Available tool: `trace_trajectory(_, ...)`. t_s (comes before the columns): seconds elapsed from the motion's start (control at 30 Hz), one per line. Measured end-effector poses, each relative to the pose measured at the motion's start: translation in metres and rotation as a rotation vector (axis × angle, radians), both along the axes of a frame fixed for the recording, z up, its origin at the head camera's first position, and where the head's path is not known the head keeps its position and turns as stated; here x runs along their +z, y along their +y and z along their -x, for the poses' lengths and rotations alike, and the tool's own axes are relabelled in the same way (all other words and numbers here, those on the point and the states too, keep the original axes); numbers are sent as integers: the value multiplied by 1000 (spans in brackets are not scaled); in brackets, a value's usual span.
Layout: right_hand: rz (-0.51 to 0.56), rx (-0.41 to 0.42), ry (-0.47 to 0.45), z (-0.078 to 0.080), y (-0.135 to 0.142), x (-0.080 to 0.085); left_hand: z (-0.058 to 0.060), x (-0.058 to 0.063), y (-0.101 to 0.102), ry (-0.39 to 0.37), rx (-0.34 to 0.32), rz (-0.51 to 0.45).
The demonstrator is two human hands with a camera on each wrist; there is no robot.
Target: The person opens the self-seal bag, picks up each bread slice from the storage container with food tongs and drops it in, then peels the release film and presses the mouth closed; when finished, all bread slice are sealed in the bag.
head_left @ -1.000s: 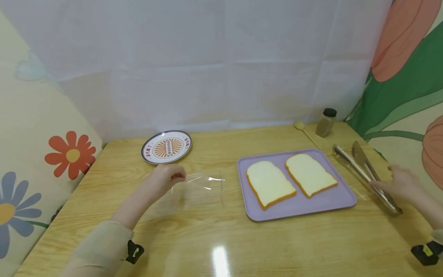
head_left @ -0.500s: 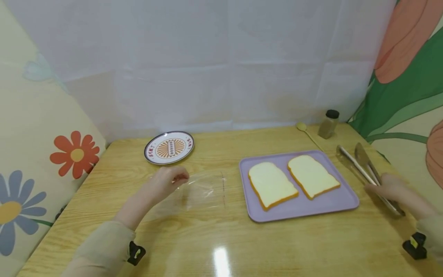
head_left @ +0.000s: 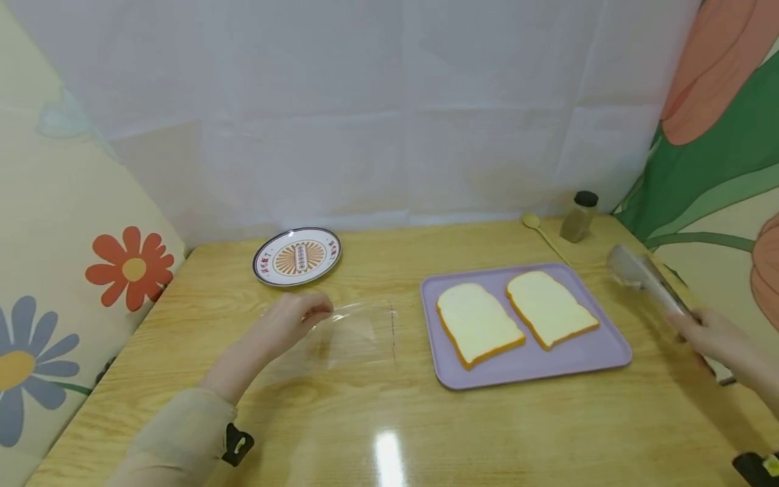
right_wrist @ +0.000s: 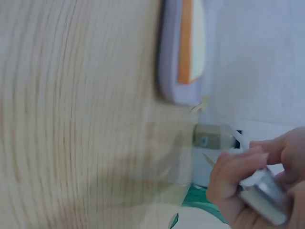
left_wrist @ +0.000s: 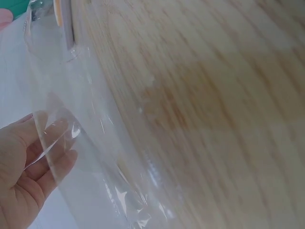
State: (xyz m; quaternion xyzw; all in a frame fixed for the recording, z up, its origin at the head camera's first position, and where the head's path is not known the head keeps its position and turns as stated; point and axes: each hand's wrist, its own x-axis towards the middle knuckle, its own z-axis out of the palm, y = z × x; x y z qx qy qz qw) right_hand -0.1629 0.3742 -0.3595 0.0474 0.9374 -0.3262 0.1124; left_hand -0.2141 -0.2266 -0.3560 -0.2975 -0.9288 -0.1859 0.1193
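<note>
Left hand [head_left: 295, 316] holds filmy clear plastic [head_left: 359, 336]; right hand [head_left: 724, 341] grips shiny metal tongs [head_left: 660, 291].

On the table [head_left: 304, 433], a plate [head_left: 297, 257] rests back left, a spoon [head_left: 531, 221] and jar [head_left: 577, 220] back right; white cloth [head_left: 365, 101] hangs behind.

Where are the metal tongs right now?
In the head view, the tongs are at the right, held in the person's right grip, just right of the purple tray, with the black-lidded jar behind their far end.
</note>
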Motion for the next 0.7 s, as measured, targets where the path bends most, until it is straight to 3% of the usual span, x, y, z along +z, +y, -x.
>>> trace_trajectory(0.13,234,34,-133,-16,4,7,0,1,0,17,-3,6)
trace_trajectory(0.4,743,296,-411,-37,29,-3,0,2,0,17,2,5)
trace_trajectory(0.5,816,311,-487,-46,34,-10,-1,2,-1,14,2,-12)
trace_trajectory(0.7,961,334,-553,-60,33,-22,-1,2,-2,13,-3,-29)
